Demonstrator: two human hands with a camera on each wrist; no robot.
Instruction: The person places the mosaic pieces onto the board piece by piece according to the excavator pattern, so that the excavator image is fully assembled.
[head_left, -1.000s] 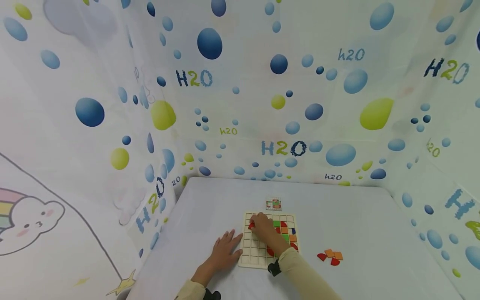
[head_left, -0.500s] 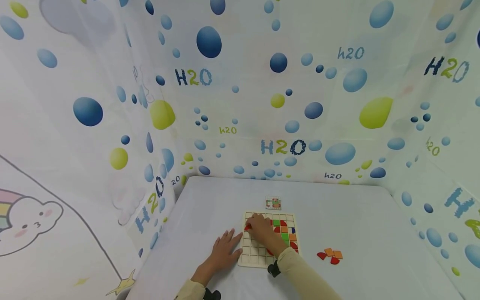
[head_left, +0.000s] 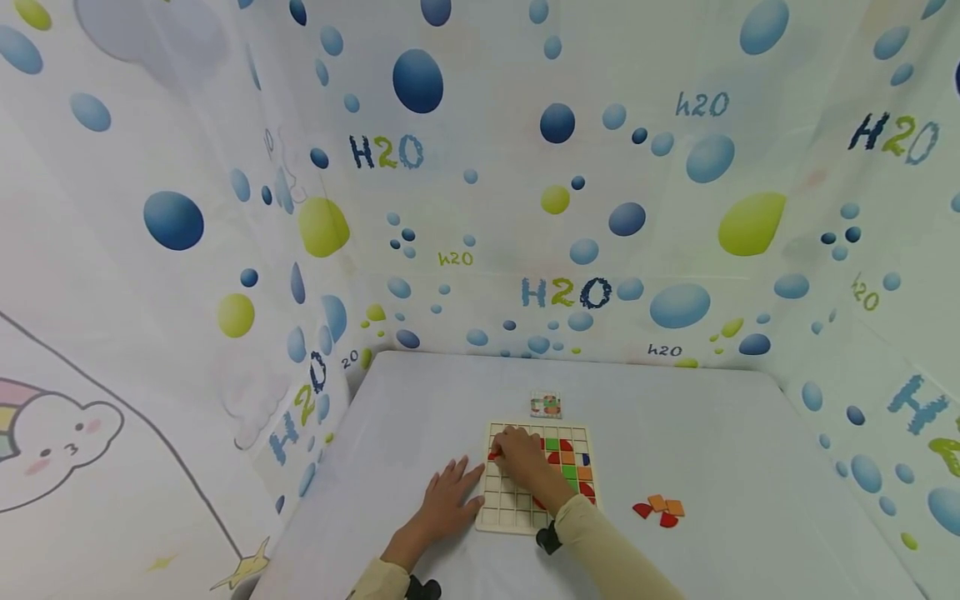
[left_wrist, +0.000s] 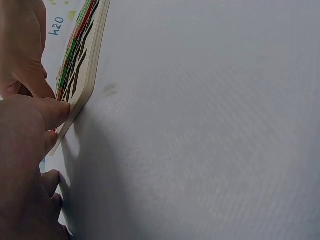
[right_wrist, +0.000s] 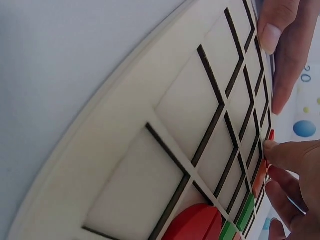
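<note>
A wooden grid board (head_left: 512, 521) lies on the table, with red, green, orange and blue pieces set in several squares of its right side. My right hand (head_left: 525, 458) reaches over the upper left of the board. Its thumb and fingertips pinch a red quarter-circle tile (head_left: 492, 456), whose red edge also shows by the thumb in the right wrist view. My left hand (head_left: 447, 502) rests on the cloth with fingers spread, thumb and index finger touching the board's left edge. The right hand and forearm hide the board's middle.
A small patterned card (head_left: 546, 405) lies just beyond the board. To the right of the board is a loose group of orange square tiles (head_left: 675, 507) and red quarter-circle tiles (head_left: 668, 520). A printed curtain (head_left: 480, 208) surrounds the white table.
My right hand has shifted slightly left with the red tile, toward the board's left column, and is nearly still over the last half second. My left hand has stayed in place.
</note>
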